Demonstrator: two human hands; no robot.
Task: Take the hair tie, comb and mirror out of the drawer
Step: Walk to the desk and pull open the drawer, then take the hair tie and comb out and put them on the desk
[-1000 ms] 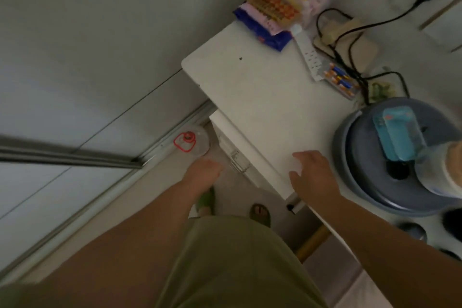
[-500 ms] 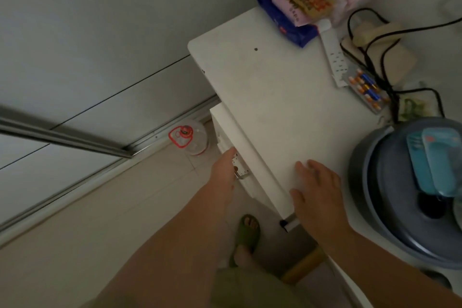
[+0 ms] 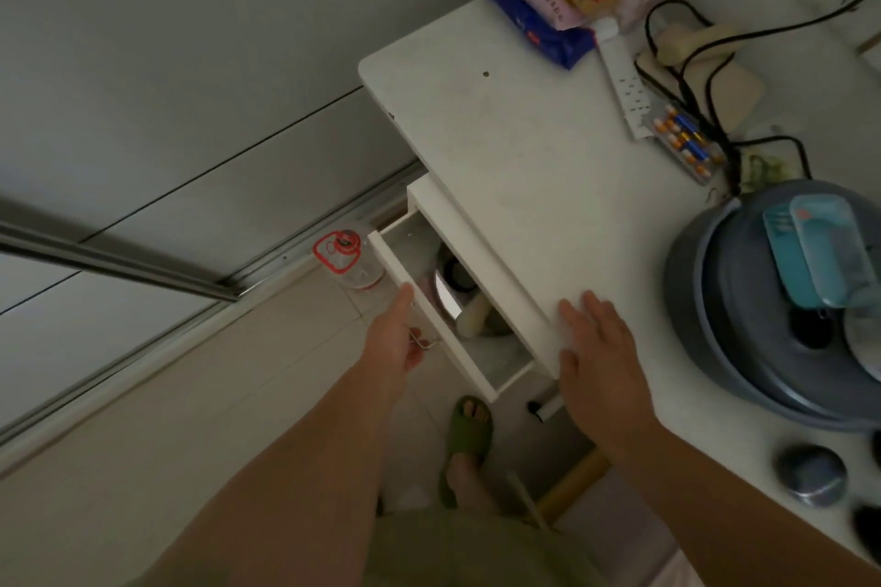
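One drawer (image 3: 431, 315) part open. Left hand (image 3: 395, 338) curled round its metal handle (image 3: 422, 342); right hand (image 3: 596, 348) spread flat on table (image 3: 548, 167). Inside: one mirror (image 3: 445, 296), one dark ring, possibly the hair tie (image 3: 455, 274); comb not discernible.

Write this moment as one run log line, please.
step: opening drawer | left hand: grips drawer handle | right hand: flat on table | drawer: partly open | items: not yet taken

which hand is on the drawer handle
The left hand: its fingers curl around the metal handle on the front of the partly open drawer. The right hand lies flat on the white tabletop instead.
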